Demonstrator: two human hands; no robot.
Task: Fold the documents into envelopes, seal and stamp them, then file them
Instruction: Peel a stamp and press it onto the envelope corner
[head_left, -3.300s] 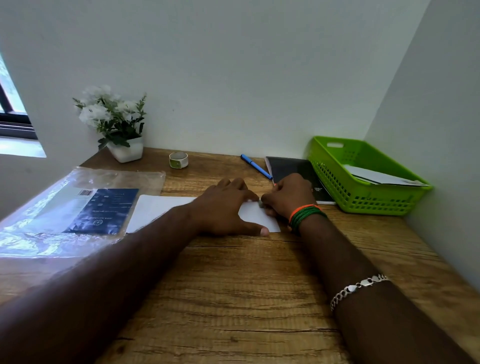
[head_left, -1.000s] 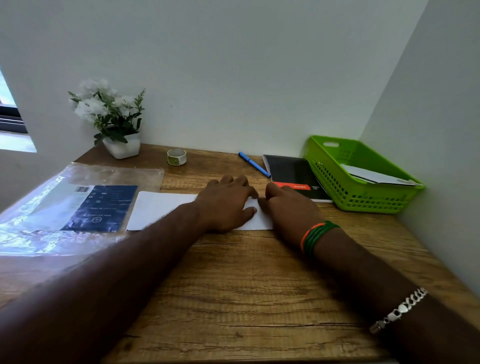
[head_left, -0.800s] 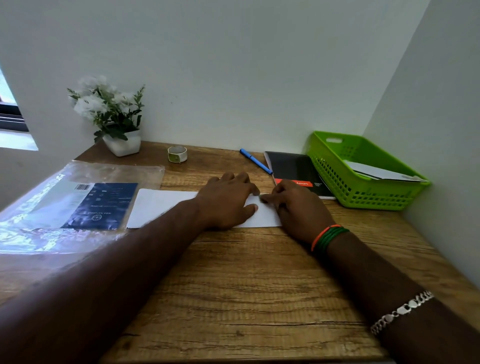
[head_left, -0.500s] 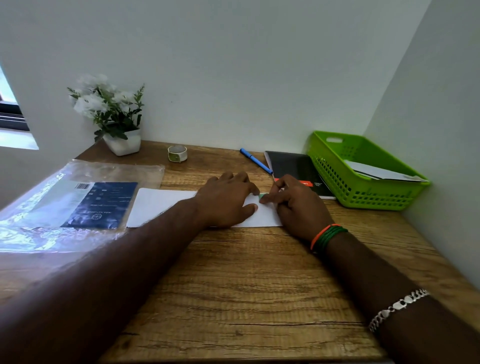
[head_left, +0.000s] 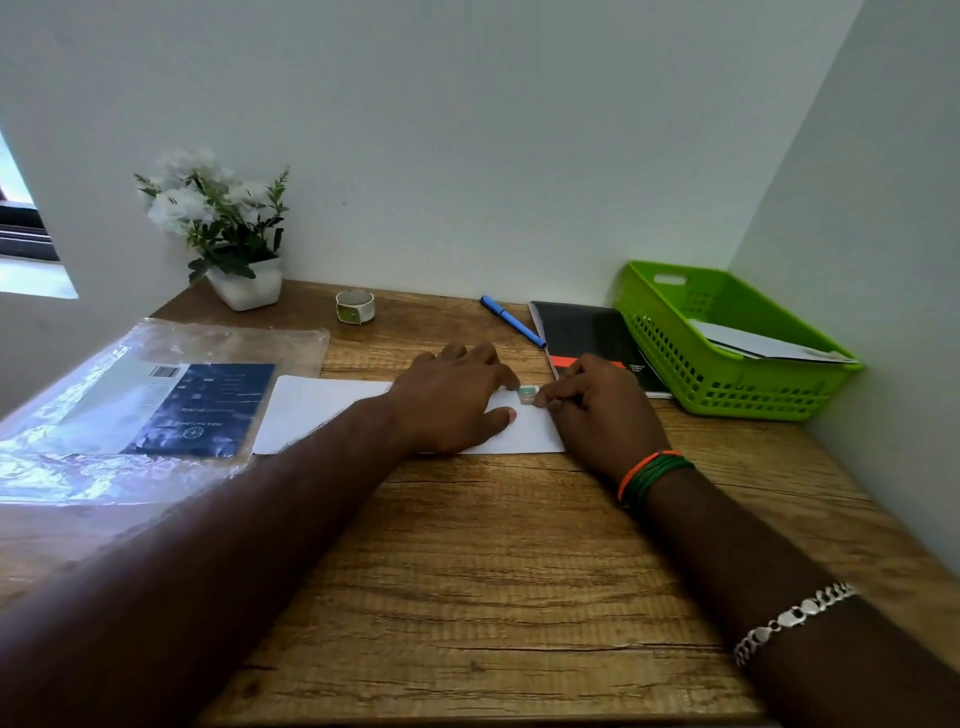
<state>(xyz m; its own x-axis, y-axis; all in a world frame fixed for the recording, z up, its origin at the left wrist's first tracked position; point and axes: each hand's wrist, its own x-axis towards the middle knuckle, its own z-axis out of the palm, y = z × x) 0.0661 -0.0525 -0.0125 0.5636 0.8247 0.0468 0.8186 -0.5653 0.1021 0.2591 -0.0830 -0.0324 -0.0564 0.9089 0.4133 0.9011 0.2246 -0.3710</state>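
One wooden desk (head_left: 493, 571) carries all items. White envelope (head_left: 322, 410): flat, rectangular, long side left-right, at desk centre, btwn clear plastic packet (head_left: 156, 405) and green basket (head_left: 727, 353). Left hand (head_left: 452, 400): fingers spread, palm pressing envelope flat. Right hand (head_left: 597, 410): fingers curled, tips pinching small pale-green stamp (head_left: 528, 393) against envelope's upper right corner, just beside left index finger.

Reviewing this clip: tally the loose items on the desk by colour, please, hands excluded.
White: 3, envelope, flower pot, tape roll
Blue: 1, pen
Green: 2, basket, stamp
Black: 1, notebook
Clear: 1, plastic packet
Total: 8
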